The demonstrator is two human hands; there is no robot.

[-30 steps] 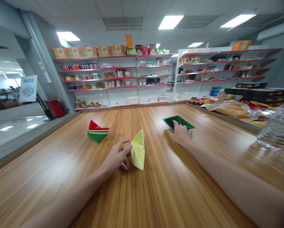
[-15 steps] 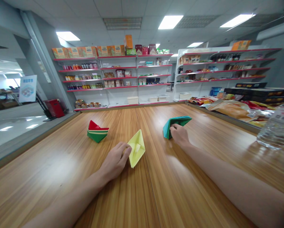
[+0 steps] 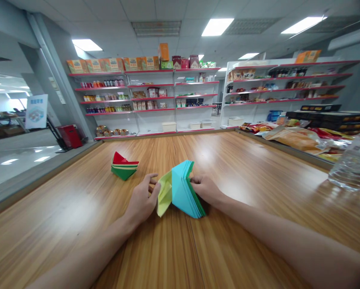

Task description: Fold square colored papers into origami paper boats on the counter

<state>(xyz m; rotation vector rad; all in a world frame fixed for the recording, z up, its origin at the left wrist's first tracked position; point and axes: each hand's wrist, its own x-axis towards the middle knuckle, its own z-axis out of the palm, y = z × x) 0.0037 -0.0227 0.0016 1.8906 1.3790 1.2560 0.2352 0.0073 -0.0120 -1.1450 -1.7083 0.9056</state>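
Shelves (image 3: 154, 119) stand beyond the wood-grain table (image 3: 252, 168) and paper boats (image 3: 181, 190).

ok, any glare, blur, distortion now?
Head view: ceiling lights blown out, glare on the wooden table left of the left hand. Head view: plastic bottle leaning outward, likely wide-angle stretch. Head view: goods on shelves soft, layers of the cyan paper stack distinct.
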